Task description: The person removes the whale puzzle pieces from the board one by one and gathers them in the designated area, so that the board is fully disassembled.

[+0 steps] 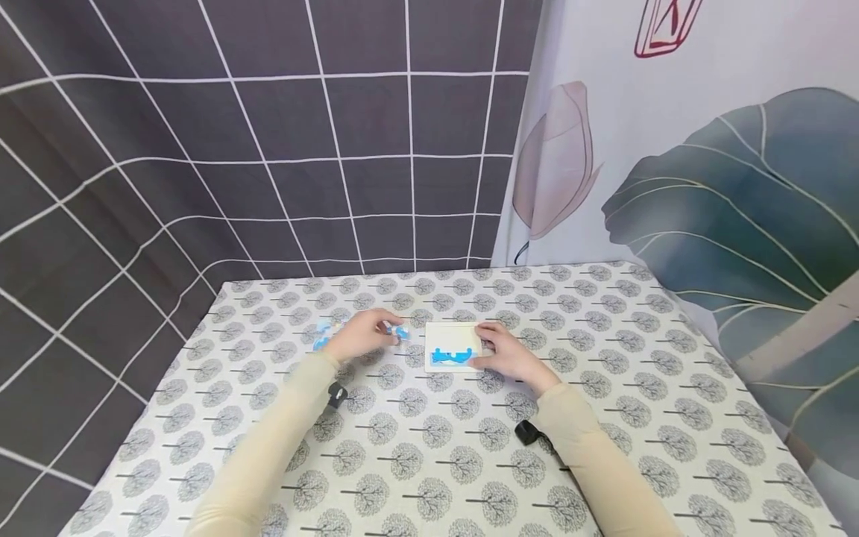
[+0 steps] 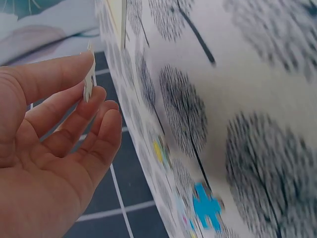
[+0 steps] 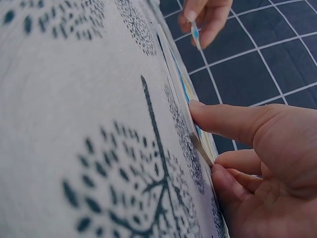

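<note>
My left hand [image 1: 363, 335] pinches a small jigsaw puzzle piece [image 1: 400, 333] between thumb and fingers, held just above the cloth; the left wrist view shows this piece [image 2: 89, 79] edge-on. Right of it lies a pale puzzle tray [image 1: 436, 334] with blue pieces [image 1: 451, 356] joined along its near side. My right hand [image 1: 508, 353] grips the tray's right edge, thumb on the near corner and fingers farther up. In the right wrist view the tray [image 3: 201, 148] is seen side-on between thumb and fingers. Loose puzzle pieces [image 1: 322, 342] lie partly hidden behind my left hand.
A cloth with a tree print [image 1: 429, 447] covers the table. Behind it hangs a dark gridded curtain [image 1: 369, 186], with a flower-patterned curtain [image 1: 570, 164] at the right. One blue loose piece [image 2: 206, 206] lies apart in the left wrist view.
</note>
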Tool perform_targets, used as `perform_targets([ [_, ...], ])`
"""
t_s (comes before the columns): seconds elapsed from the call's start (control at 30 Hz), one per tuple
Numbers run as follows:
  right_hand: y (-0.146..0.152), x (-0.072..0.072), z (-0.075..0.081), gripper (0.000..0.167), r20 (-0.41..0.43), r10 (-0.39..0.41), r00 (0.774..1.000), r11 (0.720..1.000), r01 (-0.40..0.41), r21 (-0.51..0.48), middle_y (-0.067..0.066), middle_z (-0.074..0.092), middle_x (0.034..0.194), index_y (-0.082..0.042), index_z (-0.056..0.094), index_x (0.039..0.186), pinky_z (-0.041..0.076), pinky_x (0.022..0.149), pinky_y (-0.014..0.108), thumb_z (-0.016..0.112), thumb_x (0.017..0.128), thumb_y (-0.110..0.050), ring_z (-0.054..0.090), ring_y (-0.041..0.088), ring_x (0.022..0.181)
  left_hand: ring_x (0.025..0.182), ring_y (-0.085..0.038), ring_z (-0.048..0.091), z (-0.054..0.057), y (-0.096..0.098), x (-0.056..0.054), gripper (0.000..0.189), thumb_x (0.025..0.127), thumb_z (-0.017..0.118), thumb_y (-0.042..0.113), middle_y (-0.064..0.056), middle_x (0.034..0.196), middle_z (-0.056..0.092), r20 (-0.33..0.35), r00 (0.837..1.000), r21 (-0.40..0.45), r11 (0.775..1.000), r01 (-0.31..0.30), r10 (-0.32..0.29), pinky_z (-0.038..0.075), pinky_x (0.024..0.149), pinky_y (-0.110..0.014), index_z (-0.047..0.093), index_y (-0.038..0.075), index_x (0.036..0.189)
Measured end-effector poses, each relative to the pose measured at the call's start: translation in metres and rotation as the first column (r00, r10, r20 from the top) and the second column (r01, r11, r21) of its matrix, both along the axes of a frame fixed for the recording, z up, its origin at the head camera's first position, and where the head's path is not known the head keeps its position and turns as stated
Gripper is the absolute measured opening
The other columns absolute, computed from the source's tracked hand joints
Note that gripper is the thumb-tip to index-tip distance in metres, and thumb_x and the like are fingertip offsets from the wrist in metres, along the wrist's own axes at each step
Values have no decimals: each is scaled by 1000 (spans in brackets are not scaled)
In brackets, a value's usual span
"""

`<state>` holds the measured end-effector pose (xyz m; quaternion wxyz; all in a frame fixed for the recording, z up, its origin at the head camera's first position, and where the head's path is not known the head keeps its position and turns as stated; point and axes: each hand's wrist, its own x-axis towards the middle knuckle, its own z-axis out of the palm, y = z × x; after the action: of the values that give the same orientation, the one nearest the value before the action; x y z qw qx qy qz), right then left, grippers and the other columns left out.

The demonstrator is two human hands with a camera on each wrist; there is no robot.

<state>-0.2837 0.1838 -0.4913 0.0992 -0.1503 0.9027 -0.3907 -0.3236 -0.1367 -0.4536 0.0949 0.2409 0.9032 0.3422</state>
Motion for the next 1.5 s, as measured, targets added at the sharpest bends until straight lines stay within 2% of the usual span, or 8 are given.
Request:
perform_targets([
  [0.17,0,-2,2,82,-16,4,1000,1000,-4,21,23,28,159,9,37,149,31,115,56,78,87,-25,43,45,135,98,-22,61,5,-21,2,43,90,73,11,-11,121,66,16,998,12,998,-54,54,52,86,-41,63,1,130],
  [0.3,2,-3,2,82,-10,5,1000,1000,-4,31,22,28,159,8,37,149,30,115,55,78,87,-26,42,44,137,95,-22,60,4,-34,4,44,89,73,10,-12,116,66,47,996,19,997,-81,80,52,82,-38,63,-1,130],
  [0.43,4,-2,2,83,-2,1,1000,1000,-1,30,22,28,159,8,37,149,33,114,54,78,86,-27,46,43,134,94,-22,58,2,-40,8,43,88,74,9,-11,111,65,95,990,27,994,-105,102,50,82,-37,63,-2,129],
  [0.6,4,-1,1,83,-10,7,1000,1000,-7,28,24,28,159,9,37,149,35,113,54,78,86,-27,47,44,132,98,-24,58,1,-42,13,42,87,74,8,-12,115,64,113,986,28,991,-131,127,51,87,-42,65,-1,127],
  [0.87,3,2,-2,83,0,0,1000,1000,0,0,23,29,158,8,37,149,32,114,55,79,86,-25,45,44,134,100,-26,60,-8,-40,17,39,88,75,12,-11,118,67,33,992,-73,990,-118,120,49,94,-50,68,3,125],
  [1.07,3,3,-5,84,8,3,1000,1000,-3,-11,22,29,159,8,37,149,33,114,54,79,86,-26,46,44,133,121,-35,55,-14,-38,17,35,86,75,13,-14,127,65,-4,991,-125,983,-135,136,35,111,-59,71,5,120],
  [1.23,4,1,-6,83,-13,11,1000,1000,-11,-10,24,29,158,9,37,149,34,113,56,79,85,-26,46,45,132,120,-36,53,-14,-36,16,33,84,76,11,-14,124,66,-19,991,-127,983,-132,131,37,109,-57,72,4,116],
  [1.5,3,-1,-4,84,-16,8,1000,1000,-8,-2,24,29,158,9,37,149,31,115,56,79,85,-27,43,45,135,118,-34,53,-14,-39,9,37,83,77,12,-13,123,65,3,992,-118,985,-129,130,38,108,-55,71,3,118],
])
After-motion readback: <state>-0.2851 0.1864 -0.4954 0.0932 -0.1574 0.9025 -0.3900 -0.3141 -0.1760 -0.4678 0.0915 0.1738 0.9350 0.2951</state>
